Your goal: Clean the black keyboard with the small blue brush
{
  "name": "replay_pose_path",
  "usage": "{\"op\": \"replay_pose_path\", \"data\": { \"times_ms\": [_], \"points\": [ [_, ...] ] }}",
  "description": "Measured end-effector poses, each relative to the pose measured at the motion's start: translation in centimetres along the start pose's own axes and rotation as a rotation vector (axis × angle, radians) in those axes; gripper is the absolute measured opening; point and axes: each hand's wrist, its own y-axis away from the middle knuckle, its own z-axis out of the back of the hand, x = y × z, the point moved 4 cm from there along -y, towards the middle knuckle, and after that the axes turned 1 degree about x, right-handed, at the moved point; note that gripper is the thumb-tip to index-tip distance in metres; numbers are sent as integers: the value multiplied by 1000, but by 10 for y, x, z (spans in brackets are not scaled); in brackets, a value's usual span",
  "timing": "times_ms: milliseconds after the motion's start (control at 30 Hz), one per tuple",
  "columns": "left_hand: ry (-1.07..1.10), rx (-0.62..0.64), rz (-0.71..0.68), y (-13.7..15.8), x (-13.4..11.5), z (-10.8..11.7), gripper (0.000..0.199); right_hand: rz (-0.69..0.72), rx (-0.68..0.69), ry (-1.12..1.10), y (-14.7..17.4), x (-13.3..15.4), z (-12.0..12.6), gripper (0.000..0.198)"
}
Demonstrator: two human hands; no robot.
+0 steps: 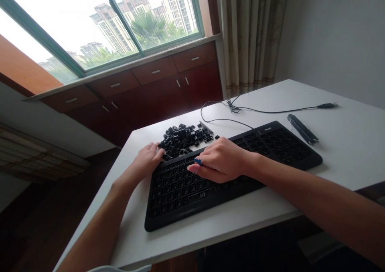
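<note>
A black keyboard (180, 183) with its keycaps off lies on the white table, showing rows of bare key sockets. My right hand (222, 159) is closed above the middle of it, gripping a small blue object (197, 161) with a notched edge; most of that object is hidden in my fingers. Behind the keyboard's left part sits a heap of loose black keycaps (180, 137). My left hand (148, 157) rests on the table at the heap's left side, fingers stretched out and thumb apart, with fingertips at the nearest keycaps.
The keyboard's cable (270, 111) runs over the back of the white table (345, 143), bundled partway, to a USB plug (327, 105). Right of the keyboard lies a long black plastic piece (302, 129). Beyond the table stand wooden cabinets (153, 87) under a window.
</note>
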Motion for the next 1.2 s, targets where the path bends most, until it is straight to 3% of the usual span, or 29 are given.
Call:
{"op": "replay_pose_path", "data": {
  "times_ms": [300, 667, 767, 867, 1200],
  "points": [
    [-17, 41, 1, 1, 0, 3, 49, 10, 15, -7, 0, 1, -1, 56],
    [32, -20, 55, 1, -2, 5, 49, 25, 3, -7, -2, 3, 3, 55],
    [-25, 26, -23, 0, -2, 2, 49, 25, 4, -9, -1, 3, 3, 55],
    [-51, 48, -16, 1, 2, 0, 52, 16, 5, -6, -1, 2, 2, 55],
    [7, -17, 43, 0, 4, -4, 54, 18, 21, -16, -1, 1, -1, 55]
  ]
}}
